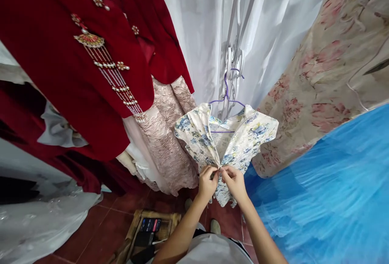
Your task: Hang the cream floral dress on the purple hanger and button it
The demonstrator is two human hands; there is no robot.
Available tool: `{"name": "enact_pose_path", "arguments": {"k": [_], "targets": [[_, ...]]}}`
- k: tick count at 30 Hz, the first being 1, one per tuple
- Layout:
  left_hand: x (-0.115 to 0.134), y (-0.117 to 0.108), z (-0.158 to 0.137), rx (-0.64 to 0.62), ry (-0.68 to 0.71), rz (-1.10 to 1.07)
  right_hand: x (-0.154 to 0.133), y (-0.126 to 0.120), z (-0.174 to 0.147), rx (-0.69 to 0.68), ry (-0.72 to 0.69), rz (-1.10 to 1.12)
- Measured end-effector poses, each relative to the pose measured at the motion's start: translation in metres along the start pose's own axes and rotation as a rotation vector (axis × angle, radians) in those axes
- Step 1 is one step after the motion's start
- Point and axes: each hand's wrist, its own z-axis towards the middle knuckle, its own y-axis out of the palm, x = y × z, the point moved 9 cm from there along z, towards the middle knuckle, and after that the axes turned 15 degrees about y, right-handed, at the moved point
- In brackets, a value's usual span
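A white floral blouse (243, 146) with blue and yellow flowers hangs by its shoulders on a purple hanger (226, 93), which is hooked on a white metal rack (230, 59). At the bottom of the blouse's V-neck, my left hand (208, 183) pinches the front edge. Close beside it, my right hand (232, 179) pinches the opposite edge, and the fingertips of both hands nearly meet. Whatever small fastening lies between the fingertips is too small to make out. Below my hands hangs the lower hem of the blouse.
A red jacket (100, 53) with beaded tassels hangs at the left above a pink textured skirt (173, 134). To the right are a beige floral dress (316, 77) and blue tulle (328, 191). A wooden stool (136, 223) holding dark items stands on the red tiled floor (94, 231).
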Motion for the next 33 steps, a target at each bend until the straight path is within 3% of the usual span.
{"name": "enact_pose_path", "arguments": {"k": [5,14,18,24,26,28,32,33], "targets": [[0.004,-0.003,0.0,-0.019,-0.032,-0.017,-0.045,-0.012,0.004,0.008,-0.259,-0.313],[0.003,0.004,-0.004,-0.049,-0.131,-0.13,-0.206,-0.04,0.043,0.158,-0.799,-0.651],[-0.002,0.006,-0.005,-0.057,-0.132,-0.151,-0.245,-0.041,0.055,0.199,-0.863,-0.725],[-0.021,0.01,-0.007,-0.143,-0.101,-0.152,-0.271,-0.048,0.057,0.305,-0.862,-0.682],[-0.023,0.008,0.01,-0.208,-0.043,-0.169,-0.277,-0.051,0.053,0.347,-0.839,-0.639],[-0.015,-0.006,0.045,-0.218,0.076,-0.193,-0.281,-0.054,0.05,0.371,-0.787,-0.572],[0.03,-0.067,0.152,0.019,0.404,-0.088,-0.274,-0.058,0.047,0.337,-0.608,-0.326],[0.043,-0.074,0.179,0.016,0.464,-0.046,-0.27,-0.058,0.047,0.322,-0.567,-0.244]]}}
